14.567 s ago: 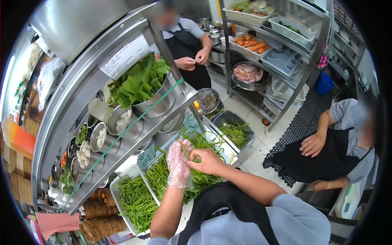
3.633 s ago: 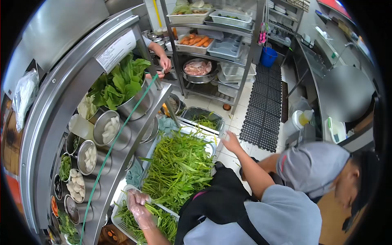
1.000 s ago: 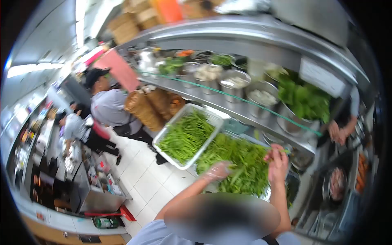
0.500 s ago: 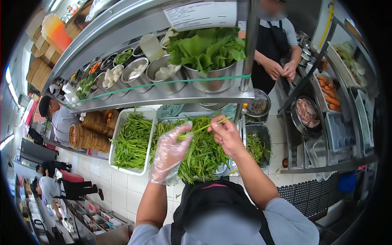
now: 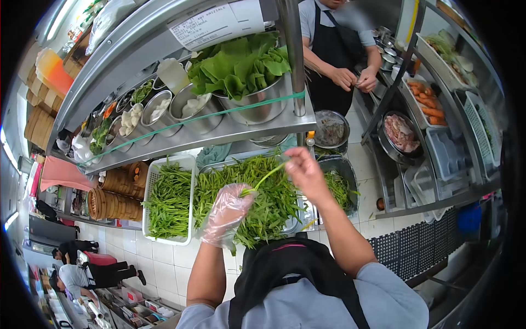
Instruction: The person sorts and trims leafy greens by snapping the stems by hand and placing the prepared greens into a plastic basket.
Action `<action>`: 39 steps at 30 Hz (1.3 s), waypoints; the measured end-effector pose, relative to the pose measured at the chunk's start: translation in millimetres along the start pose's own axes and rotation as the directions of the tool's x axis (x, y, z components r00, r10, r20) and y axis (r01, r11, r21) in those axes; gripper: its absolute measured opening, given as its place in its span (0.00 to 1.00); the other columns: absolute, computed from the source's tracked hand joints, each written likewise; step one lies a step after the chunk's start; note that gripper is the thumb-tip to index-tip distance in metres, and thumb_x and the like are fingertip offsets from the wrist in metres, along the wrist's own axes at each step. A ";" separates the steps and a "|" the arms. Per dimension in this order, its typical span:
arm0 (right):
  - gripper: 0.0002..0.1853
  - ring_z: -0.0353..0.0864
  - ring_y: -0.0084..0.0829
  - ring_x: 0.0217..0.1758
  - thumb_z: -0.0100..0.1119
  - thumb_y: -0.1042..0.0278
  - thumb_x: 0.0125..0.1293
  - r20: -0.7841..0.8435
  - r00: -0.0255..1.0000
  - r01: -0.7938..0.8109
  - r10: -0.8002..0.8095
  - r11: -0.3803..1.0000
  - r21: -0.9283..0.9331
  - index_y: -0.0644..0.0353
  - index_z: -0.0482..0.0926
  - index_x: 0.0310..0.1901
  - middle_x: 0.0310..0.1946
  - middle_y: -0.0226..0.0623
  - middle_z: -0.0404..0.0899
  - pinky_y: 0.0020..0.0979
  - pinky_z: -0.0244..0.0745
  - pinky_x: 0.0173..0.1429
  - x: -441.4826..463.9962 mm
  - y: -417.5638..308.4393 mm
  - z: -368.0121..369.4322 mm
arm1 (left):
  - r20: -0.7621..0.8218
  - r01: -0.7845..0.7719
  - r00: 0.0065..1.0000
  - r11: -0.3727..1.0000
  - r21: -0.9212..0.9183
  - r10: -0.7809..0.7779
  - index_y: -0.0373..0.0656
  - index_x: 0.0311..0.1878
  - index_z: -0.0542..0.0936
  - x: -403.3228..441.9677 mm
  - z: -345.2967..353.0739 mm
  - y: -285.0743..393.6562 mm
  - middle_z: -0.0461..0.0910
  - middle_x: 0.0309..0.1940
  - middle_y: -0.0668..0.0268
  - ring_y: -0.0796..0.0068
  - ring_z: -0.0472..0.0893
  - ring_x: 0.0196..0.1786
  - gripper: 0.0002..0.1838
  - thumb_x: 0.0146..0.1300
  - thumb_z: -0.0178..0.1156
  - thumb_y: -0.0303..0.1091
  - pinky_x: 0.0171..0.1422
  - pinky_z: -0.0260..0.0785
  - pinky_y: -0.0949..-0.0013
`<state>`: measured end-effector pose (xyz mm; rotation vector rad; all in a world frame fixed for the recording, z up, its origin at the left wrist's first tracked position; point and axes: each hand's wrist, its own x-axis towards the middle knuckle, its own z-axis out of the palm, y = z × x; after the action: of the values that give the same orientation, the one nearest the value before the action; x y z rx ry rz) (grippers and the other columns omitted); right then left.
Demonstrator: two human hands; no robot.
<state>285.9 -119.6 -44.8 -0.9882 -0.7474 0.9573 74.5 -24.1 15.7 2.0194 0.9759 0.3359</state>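
White floor tiles (image 5: 167, 268) spread beyond the near edge of a white basket (image 5: 191, 219), leaving open room there, while a steel shelf (image 5: 219, 133) with a green cord (image 5: 263, 106) along its front runs above the far side of the work. The basket, full of green stems (image 5: 171, 197), stands just beside the left edge of a metal tray (image 5: 293, 223), which is heaped with leafy greens (image 5: 268, 205) that spill over its near edge. The worker's apron (image 5: 298, 263) closes off that near side; past the right edge, a dark bin (image 5: 353, 204) of green scraps leaves little space. Over the tray's left half, the left hand (image 5: 226, 211), in a clear plastic glove, is closed on one end of a single green stem (image 5: 269, 176), which slants up across the greens. Its upper end reaches the fingertips of the bare right hand (image 5: 307, 174), above the tray's far right part; whether those fingers pinch it cannot be told. Half a second ago, the stem passed through the right fingers with its tip jutting beyond them; now it ends at them. By the bamboo steamers (image 5: 112, 205), a pink cloth (image 5: 68, 173) now shows where a co-worker stood.
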 end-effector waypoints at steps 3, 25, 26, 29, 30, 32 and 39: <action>0.17 0.62 0.09 0.28 0.62 0.68 0.74 -0.179 0.984 0.045 -0.021 0.990 0.131 0.56 0.71 0.60 0.33 0.20 0.72 0.17 0.55 0.29 2.8 -14.4 -30.0 | -0.027 0.047 0.999 0.988 0.149 -0.043 0.38 0.38 0.84 -4.3 -0.3 -17.0 0.81 0.25 0.57 0.64 0.78 0.29 0.17 0.64 0.67 0.46 0.40 0.70 0.59; 0.07 0.63 0.09 0.29 0.63 0.73 0.71 -0.007 0.995 -0.098 0.101 0.948 -0.302 0.64 0.84 0.48 0.30 0.18 0.74 0.18 0.58 0.33 -68.7 44.7 -3.7 | 0.089 -0.300 0.948 0.951 -0.069 0.306 0.37 0.48 0.82 -21.6 44.6 -42.9 0.84 0.38 0.47 0.44 0.84 0.41 0.16 0.67 0.63 0.41 0.48 0.76 0.53; 0.07 0.63 0.09 0.29 0.64 0.73 0.71 0.016 0.991 -0.121 0.132 0.944 -0.306 0.63 0.84 0.48 0.31 0.18 0.75 0.18 0.58 0.33 -71.4 49.2 1.7 | 0.126 -0.293 0.943 0.948 -0.122 0.308 0.36 0.50 0.81 -23.3 43.7 -39.2 0.84 0.39 0.47 0.44 0.84 0.42 0.17 0.67 0.64 0.40 0.49 0.77 0.54; 0.07 0.62 0.10 0.29 0.66 0.74 0.69 0.054 0.992 -0.091 0.111 0.955 -0.282 0.63 0.85 0.47 0.33 0.21 0.77 0.18 0.56 0.33 -72.8 64.6 11.9 | 0.058 -0.401 0.913 0.915 -0.039 0.403 0.37 0.43 0.81 -26.5 53.3 -51.9 0.82 0.32 0.48 0.42 0.82 0.38 0.11 0.64 0.62 0.35 0.42 0.73 0.50; 0.07 0.61 0.10 0.28 0.66 0.74 0.68 0.053 0.993 -0.085 0.103 0.959 -0.271 0.63 0.85 0.46 0.34 0.22 0.77 0.18 0.55 0.32 -71.2 65.8 13.1 | 0.108 -0.339 0.933 0.939 -0.064 0.344 0.37 0.40 0.80 -25.6 52.0 -49.4 0.81 0.30 0.48 0.41 0.81 0.36 0.09 0.63 0.62 0.34 0.40 0.71 0.48; 0.07 0.59 0.12 0.26 0.68 0.74 0.66 0.082 0.996 -0.020 0.047 0.952 -0.306 0.63 0.85 0.45 0.34 0.24 0.76 0.19 0.53 0.31 -69.6 61.2 16.9 | -0.030 -0.466 0.885 0.878 -0.109 0.466 0.38 0.36 0.78 -24.7 66.8 -68.3 0.77 0.22 0.56 0.53 0.78 0.26 0.07 0.64 0.61 0.33 0.32 0.66 0.52; 0.03 0.73 0.19 0.33 0.63 0.81 0.64 -0.092 0.946 0.261 -0.310 0.900 -0.350 0.62 0.81 0.38 0.36 0.34 0.77 0.19 0.68 0.35 -72.0 43.3 30.5 | 0.018 0.017 1.000 0.591 -0.806 -0.005 0.49 0.37 0.80 -41.1 43.0 -102.2 0.73 0.30 0.78 0.86 0.68 0.28 0.15 0.69 0.66 0.50 0.29 0.59 0.78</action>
<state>217.3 -164.8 -79.9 -1.1895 -0.9208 0.5022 18.1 -44.9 -86.1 1.1537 0.6328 0.6298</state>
